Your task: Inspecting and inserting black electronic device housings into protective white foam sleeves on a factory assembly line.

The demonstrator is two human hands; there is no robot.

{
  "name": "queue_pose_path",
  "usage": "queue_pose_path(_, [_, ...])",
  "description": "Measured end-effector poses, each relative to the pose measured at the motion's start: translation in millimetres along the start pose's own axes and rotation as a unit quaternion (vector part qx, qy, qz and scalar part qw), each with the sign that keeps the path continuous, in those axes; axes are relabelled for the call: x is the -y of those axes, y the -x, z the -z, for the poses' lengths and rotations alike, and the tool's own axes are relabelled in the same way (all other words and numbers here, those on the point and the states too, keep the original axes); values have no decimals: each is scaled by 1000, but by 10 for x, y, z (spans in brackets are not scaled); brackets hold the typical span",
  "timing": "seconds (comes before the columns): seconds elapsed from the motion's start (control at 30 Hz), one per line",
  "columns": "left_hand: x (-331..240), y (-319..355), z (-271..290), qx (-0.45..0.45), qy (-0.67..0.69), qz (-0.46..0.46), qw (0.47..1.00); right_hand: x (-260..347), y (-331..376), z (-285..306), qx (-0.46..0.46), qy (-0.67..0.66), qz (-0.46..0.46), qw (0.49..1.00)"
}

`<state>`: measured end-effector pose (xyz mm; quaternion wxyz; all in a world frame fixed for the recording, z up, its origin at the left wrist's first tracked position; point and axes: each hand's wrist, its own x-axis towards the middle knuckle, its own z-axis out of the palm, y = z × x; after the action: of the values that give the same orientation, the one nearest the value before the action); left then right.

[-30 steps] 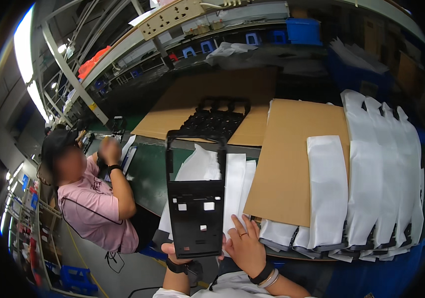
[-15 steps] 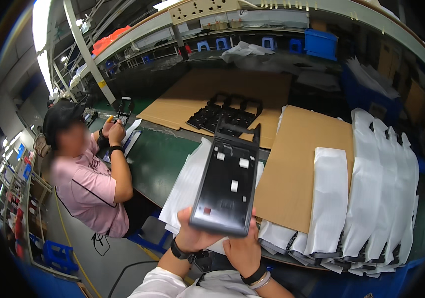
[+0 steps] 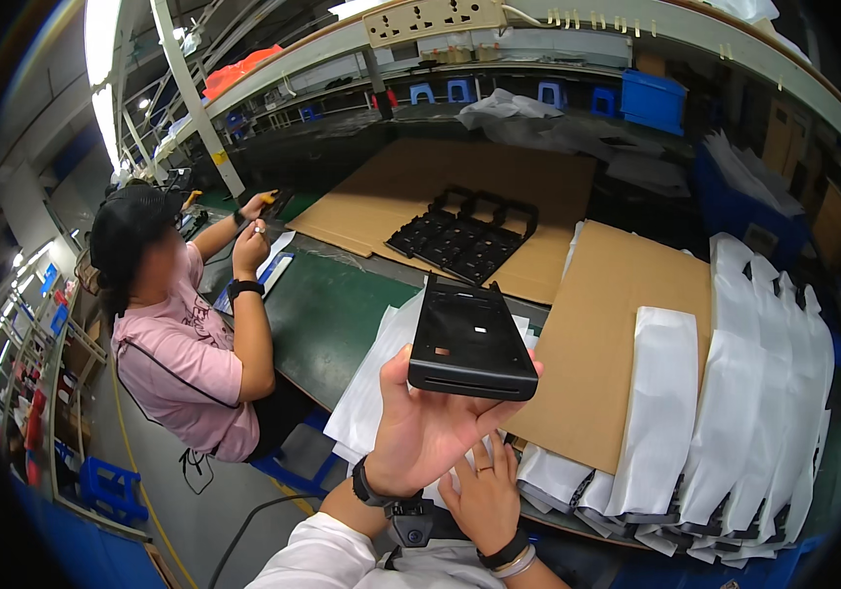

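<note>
A black plastic housing (image 3: pixel 469 339), tilted with its slotted end toward me, is held up by my left hand (image 3: pixel 435 427), thumb on its left side and fingers under and around the right. Small light patches show on its glossy face. Below and to the right, my right hand (image 3: pixel 487 496) holds nothing; its fingers are apart, and a ring is on one of them. It lies close to the table's near edge, beside white foam sheets (image 3: pixel 371 402). Whether it touches them I cannot tell.
Several black frame parts (image 3: pixel 461 240) lie on flat cardboard (image 3: pixel 361 206) ahead. At right, another cardboard sheet (image 3: pixel 577 363) is beside several white-wrapped parts (image 3: pixel 754 373). A person in a pink shirt (image 3: pixel 185 383) works at the left. Blue bins (image 3: pixel 651 101) stand behind.
The housing has tipped so that its near end faces me and its face looks foreshortened. My right hand has come away from beneath it. The co-worker's hands have moved apart.
</note>
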<state>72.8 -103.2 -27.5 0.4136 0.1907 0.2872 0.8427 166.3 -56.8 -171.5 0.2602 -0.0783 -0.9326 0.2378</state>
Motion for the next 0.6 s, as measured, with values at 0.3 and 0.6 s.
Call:
queue_pose_path(0.3, [-33, -91, 195, 5, -318, 91, 944, -40, -6, 22, -2, 39, 22, 999])
queue_pose_path(0.6, [-128, -1447, 554, 29, -771, -28, 635, -89, 61, -22, 32, -7, 5, 999])
